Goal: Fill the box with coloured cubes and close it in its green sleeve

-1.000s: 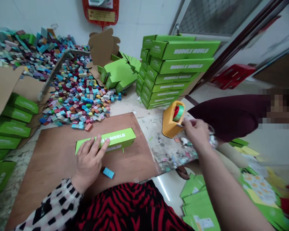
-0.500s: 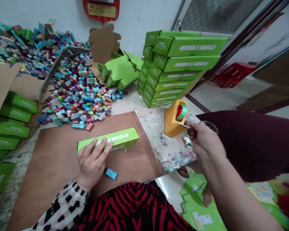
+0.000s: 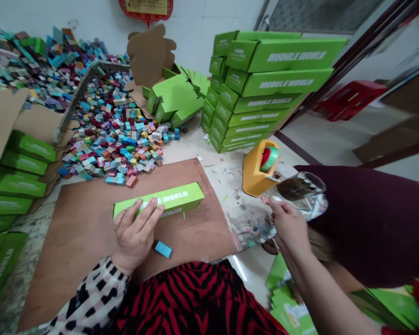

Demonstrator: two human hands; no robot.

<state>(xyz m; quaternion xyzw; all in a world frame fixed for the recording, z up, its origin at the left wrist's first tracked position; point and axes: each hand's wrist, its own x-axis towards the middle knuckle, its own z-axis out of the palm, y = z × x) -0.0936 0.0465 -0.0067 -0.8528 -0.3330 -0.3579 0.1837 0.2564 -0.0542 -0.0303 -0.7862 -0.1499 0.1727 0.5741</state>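
A closed green box (image 3: 176, 197) lettered in white lies on the brown board. My left hand (image 3: 134, 232) grips its left part, fingers across the top and partly over the lettering. Beside that hand, a small blue block (image 3: 163, 249) rests on the board. My right hand (image 3: 288, 223) is closed in a pinch below and to the right of the yellow tape dispenser (image 3: 254, 174), which carries a green roll. What sits between those fingertips is too small to make out. A glass (image 3: 302, 186) with dark contents stands behind this hand.
Printed blocks (image 3: 108, 125) cover the back left. Green boxes (image 3: 281, 56) are stacked at the back right, others (image 3: 16, 186) at the left edge. Unfolded green boxes (image 3: 176, 95) lie behind the board. Someone's dark-clothed leg (image 3: 363, 223) is at the right; a red stool (image 3: 352, 100) stands beyond.
My right hand has moved down from the dispenser's front edge, uncovering more of the glass. The view has shifted slightly. My left hand stays on the green box.
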